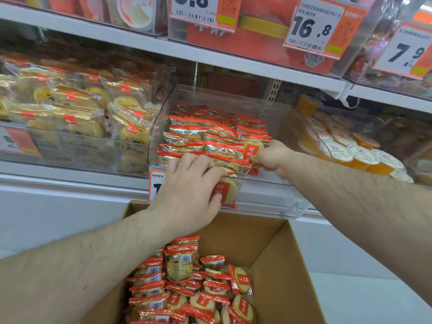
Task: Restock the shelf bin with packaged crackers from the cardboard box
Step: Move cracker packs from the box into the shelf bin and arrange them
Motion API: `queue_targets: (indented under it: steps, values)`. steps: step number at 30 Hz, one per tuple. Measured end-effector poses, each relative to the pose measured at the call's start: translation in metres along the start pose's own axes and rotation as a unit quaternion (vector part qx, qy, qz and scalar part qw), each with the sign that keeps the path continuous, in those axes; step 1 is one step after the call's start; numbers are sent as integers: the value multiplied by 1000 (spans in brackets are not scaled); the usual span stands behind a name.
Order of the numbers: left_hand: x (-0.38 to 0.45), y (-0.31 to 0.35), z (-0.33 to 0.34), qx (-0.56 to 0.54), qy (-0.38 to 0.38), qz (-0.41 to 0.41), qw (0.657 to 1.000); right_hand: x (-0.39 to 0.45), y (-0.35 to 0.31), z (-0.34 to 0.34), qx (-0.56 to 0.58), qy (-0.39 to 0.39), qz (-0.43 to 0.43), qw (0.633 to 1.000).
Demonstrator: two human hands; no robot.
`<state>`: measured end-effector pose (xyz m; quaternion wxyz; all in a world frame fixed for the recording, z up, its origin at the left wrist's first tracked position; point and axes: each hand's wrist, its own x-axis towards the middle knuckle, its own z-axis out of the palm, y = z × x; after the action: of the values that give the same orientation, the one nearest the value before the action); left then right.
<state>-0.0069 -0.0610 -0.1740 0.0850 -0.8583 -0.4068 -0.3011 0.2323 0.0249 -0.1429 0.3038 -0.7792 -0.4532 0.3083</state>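
Observation:
A clear plastic shelf bin (275, 108) holds stacked rows of red-and-gold cracker packets (210, 134). My left hand (189, 190) is at the bin's front edge, fingers closed around a cracker packet (228, 189) with a red label. My right hand (271, 157) pinches another cracker packet (253, 150) at the front right of the stack. Below, an open cardboard box (280, 253) holds several loose packets (198, 284) of the same crackers.
A bin of yellow pastry packs (77, 108) stands to the left. Orange jelly cups (350, 150) fill the bin to the right. Price tags (313, 29) hang from the upper shelf. An orange price label (156, 181) sits partly behind my left hand.

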Motion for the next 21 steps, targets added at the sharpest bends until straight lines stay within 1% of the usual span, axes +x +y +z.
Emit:
queue_targets:
  steps: [2, 7, 9, 11, 13, 14, 15, 17, 18, 19, 21]
  values:
    - [0, 0, 0, -3, -5, 1, 1000, -1, 0, -2, -7, -18, 7, 1000]
    - [1, 3, -4, -4, -24, -2, 1000, -9, 0, -8, 23, -72, 36, 997]
    - [0, 3, -6, -11, -23, -1, 1000, -15, -1, -9, 22, -80, 48, 995]
    - [-1, 4, -8, -20, -7, 11, 1000, -20, -2, -11, -13, -71, 49, 996]
    - [-2, 6, -12, -30, 15, 35, 999, -26, -5, -17, -56, -36, 46, 997]
    - [-4, 7, -14, -39, 25, 50, 998, -31, -8, -21, -75, -1, 38, 996]
    - [-5, 8, -16, -50, 32, 67, 996, -38, -10, -24, -101, 50, 18, 993]
    - [-9, 11, -20, -70, 43, 109, 991, -57, -13, -28, -166, 157, -53, 972]
    - [-11, 11, -21, -80, 39, 131, 987, -71, -13, -28, -194, 191, -103, 957]
    - [-12, 11, -21, -93, 28, 152, 984, -86, -12, -26, -214, 209, -151, 942]
    - [-17, 8, -19, -117, -29, 179, 976, -113, -5, -19, -235, 225, -237, 915]
